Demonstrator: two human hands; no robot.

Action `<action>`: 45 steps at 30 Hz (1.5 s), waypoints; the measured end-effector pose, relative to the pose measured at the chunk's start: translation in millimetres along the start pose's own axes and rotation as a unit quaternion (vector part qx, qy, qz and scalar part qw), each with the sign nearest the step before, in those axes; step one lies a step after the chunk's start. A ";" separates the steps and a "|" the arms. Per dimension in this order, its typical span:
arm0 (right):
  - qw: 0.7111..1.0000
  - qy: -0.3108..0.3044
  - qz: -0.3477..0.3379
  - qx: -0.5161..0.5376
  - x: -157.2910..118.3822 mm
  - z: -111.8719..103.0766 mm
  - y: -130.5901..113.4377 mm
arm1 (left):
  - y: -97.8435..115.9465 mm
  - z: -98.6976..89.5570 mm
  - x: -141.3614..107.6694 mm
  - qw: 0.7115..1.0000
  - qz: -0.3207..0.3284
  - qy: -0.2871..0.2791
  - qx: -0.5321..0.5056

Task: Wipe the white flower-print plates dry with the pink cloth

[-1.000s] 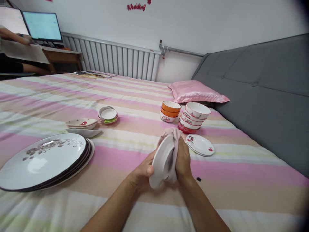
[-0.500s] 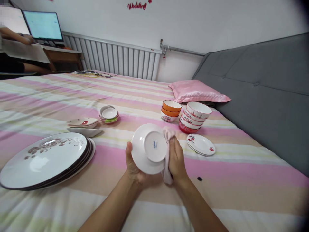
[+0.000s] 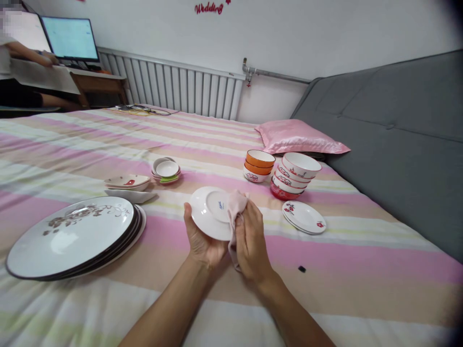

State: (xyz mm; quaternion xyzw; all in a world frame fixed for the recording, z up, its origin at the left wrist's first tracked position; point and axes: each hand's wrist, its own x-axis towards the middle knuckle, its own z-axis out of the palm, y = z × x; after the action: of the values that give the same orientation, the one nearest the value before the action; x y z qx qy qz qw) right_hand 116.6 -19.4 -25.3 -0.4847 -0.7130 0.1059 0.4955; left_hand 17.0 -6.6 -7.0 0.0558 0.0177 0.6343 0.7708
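Observation:
A small white plate point(image 3: 206, 212) is held underside up above the bed, its foot ring and blue maker's mark showing. My left hand point(image 3: 204, 243) grips it from the left and below, thumb at the rim. In my right hand point(image 3: 251, 243) is a pale pink cloth point(image 3: 237, 207), pressed over the right part of the plate's underside and hiding that edge. To the right lie flat white plates point(image 3: 306, 217) with red flowers, beside a stack of patterned bowls point(image 3: 298, 166) and a shorter stack of orange and white bowls point(image 3: 259, 164).
Large oval plates point(image 3: 79, 231) are stacked at left, near boat-shaped dishes point(image 3: 128, 182) and small round dishes point(image 3: 167, 168). A tiny black object point(image 3: 302, 269) lies on the striped bedsheet point(image 3: 347, 289). Behind are a pink pillow point(image 3: 300, 136), cables point(image 3: 144, 111) and a seated person's arm point(image 3: 31, 54).
The plate has tilted flatter. My right hand has moved the cloth left, from the plate's right rim onto its underside, partly covering the foot ring.

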 end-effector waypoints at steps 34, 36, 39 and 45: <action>0.966 0.038 0.125 0.224 8.4 -28.8 2.6 | -15.4 -17.5 -10.5 0.870 -0.136 -0.151 0.450; 0.964 0.026 0.113 0.239 7.4 -29.5 0.7 | -16.1 -17.4 -10.5 0.854 -0.122 -0.141 0.485; 0.968 0.018 0.072 0.241 7.2 -30.7 -5.4 | -16.6 -17.8 -7.8 0.827 -0.057 -0.123 0.546; 0.949 -0.034 0.104 0.296 10.9 -31.7 -12.1 | -10.9 -14.3 -1.2 0.696 0.138 -0.066 0.701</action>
State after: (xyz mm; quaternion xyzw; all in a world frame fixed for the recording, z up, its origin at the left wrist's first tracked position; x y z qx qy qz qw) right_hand 134.7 -27.3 4.4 -0.3840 -0.6112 0.3798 0.5786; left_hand 25.9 -8.9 -22.4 0.6235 0.3988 0.5322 0.4112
